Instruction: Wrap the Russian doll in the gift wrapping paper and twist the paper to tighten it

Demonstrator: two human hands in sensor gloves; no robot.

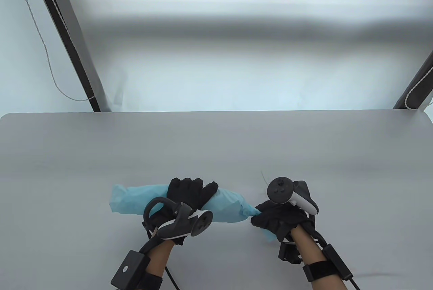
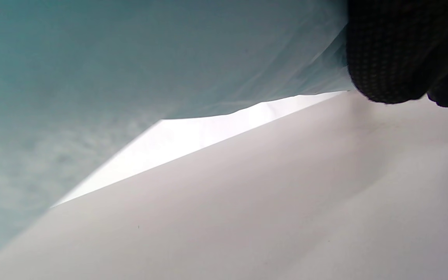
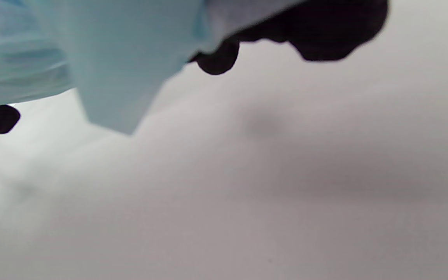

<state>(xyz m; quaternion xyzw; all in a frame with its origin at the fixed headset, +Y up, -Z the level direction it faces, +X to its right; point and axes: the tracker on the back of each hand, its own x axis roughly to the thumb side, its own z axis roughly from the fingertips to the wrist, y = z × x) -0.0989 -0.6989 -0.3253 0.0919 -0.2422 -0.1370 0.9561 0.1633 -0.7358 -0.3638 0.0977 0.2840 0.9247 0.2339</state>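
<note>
A light blue roll of wrapping paper (image 1: 135,200) lies across the near part of the grey table (image 1: 216,148); the doll inside is hidden. My left hand (image 1: 189,192) grips the roll around its middle, fingers curled over the top. My right hand (image 1: 270,219) pinches the paper's twisted right end (image 1: 248,211), and a scrap of paper sticks out below the fist. The roll's left end is loose and untwisted. Up close the paper (image 2: 130,77) fills the left wrist view beside a gloved finger (image 2: 395,50). The right wrist view shows the blue paper (image 3: 103,62) under dark fingers (image 3: 325,31).
Beyond the table's far edge are a pale wall, a dark slanted post (image 1: 67,39) at the left with a thin cord (image 1: 44,46), and another post (image 1: 416,83) at the right. A small dark thread (image 1: 264,177) lies on the table near my right hand.
</note>
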